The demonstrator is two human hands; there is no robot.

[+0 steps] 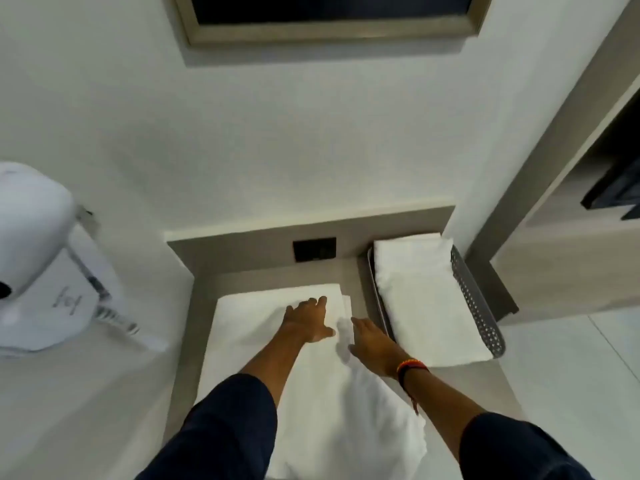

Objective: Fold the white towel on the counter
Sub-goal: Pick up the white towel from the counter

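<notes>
The white towel (pixel 249 327) lies spread along the grey counter (pixel 204 282), its near end hanging over the front edge. My left hand (pixel 306 322) rests flat on the towel's far right part, fingers spread and pointing away from me. My right hand (pixel 372 342) lies flat at the towel's right edge, palm down, with a coloured band on the wrist. Neither hand grips the cloth. Dark sleeves cover both forearms.
A perforated metal tray (pixel 479 306) with a folded white towel (pixel 422 296) in it stands to the right on the counter. A black socket plate (pixel 314 249) sits on the back wall. A white wall-mounted hair dryer (pixel 31 258) with a coiled cord is at left.
</notes>
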